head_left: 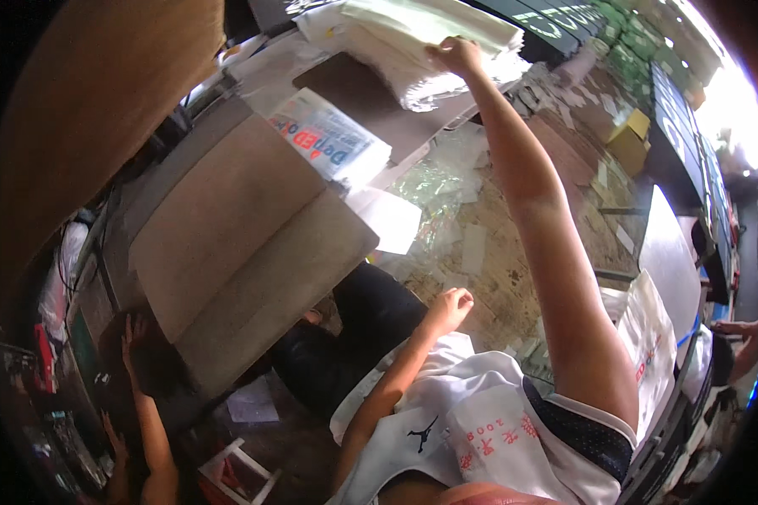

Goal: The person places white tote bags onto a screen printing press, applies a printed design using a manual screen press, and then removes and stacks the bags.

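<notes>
My right arm reaches up to a thick stack of white sheets or bags (400, 42) at the top, where my right hand (455, 55) has its fingers curled on the stack's edge. My left hand (451, 307) hovers near my lap, fingers curled together with nothing visible in them. To its upper left is a large grey-brown padded board (227, 219). Beyond that board lies a pile of printed white bags (328, 143), with a plain white sheet (379, 219) at its near side.
Another person's hand (130, 341) and forearm show at lower left; a further hand (737, 332) shows at far right. Scraps cover the floor (446, 210) beside a yellow box (627, 143). A curved white panel (661, 244) and black printed boards (678, 126) stand at right.
</notes>
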Demonstrator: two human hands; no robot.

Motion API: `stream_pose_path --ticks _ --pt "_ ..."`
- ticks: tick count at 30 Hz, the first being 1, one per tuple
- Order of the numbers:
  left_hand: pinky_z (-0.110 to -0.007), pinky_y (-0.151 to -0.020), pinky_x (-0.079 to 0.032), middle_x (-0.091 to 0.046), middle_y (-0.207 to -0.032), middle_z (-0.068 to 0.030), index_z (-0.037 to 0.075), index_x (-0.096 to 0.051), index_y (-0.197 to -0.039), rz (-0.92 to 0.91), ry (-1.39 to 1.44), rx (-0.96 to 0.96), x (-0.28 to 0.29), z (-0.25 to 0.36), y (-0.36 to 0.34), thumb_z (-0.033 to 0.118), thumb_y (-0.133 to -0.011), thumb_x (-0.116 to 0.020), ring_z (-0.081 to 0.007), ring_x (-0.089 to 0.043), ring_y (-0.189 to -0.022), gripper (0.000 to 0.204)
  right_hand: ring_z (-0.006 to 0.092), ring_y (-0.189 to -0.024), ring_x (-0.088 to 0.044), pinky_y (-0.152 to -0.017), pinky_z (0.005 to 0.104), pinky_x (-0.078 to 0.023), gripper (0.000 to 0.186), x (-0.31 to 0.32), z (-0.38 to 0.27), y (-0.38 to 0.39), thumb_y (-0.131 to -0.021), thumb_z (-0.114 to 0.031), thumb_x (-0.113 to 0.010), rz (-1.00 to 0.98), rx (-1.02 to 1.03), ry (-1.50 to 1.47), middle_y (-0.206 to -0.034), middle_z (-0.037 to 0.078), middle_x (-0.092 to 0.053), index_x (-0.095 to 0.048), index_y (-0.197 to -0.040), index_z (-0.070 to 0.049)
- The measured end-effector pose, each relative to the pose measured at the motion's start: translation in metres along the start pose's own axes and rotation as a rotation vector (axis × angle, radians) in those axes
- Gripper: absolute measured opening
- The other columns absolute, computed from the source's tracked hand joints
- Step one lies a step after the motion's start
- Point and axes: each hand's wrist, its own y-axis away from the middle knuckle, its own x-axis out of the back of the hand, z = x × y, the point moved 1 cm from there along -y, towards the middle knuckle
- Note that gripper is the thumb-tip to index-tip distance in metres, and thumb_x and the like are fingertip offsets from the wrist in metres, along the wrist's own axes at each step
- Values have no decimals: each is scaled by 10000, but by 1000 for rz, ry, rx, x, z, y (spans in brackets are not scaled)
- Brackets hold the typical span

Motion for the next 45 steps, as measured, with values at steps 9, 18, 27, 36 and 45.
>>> stream_pose_path --ticks 9,18,27,36,45 --pt "-429 -898 -591 -755 -1082 -180 18 -745 -1131 -50 24 38 3 -3 5 227 -1035 -718 -305 -764 -1009 231 375 -941 -787 -871 492 -594 428 -23 2 -14 -991 -551 -688 -24 -82 -195 -993 167 -810 -831 -1144 -177" --pt "-393 -902 -584 -780 -1103 -149 25 -745 -1182 -64 202 -35 19 47 6 202 -1089 -664 -264 -758 -1005 216 382 -985 -771 -873 520 -575 397 47 22 -43 -1043 -471 -631 99 10 -2 -1062 176 -794 -799 -1148 -127" --pt "-320 -920 -578 -762 -1162 -122 -24 -730 -1223 215 302 -141 176 209 139 130 -1106 -644 -174 -740 -1065 211 299 -743 -617 -763 370 -528 332 230 -139 185 -1064 -369 -659 188 90 -561 -846 169 -684 -717 -1063 -42" --pt "-331 -1035 -513 -696 -1306 -115 -9 -579 -1467 983 342 -379 263 273 160 193 -1075 -700 -164 -648 -1197 457 235 -1012 -695 -857 407 -566 143 293 -264 345 -798 -100 -776 -150 868 -542 -1047 33 -686 -724 -929 -74" --pt "-234 -951 -459 -634 -1108 -3 60 -598 -1193 1349 127 -107 292 216 221 83 -1051 -718 -78 -583 -1042 187 269 -1034 -707 -902 408 -582 304 261 -272 359 -856 -264 -880 -430 904 -834 -1173 72 -722 -772 -1064 -70"
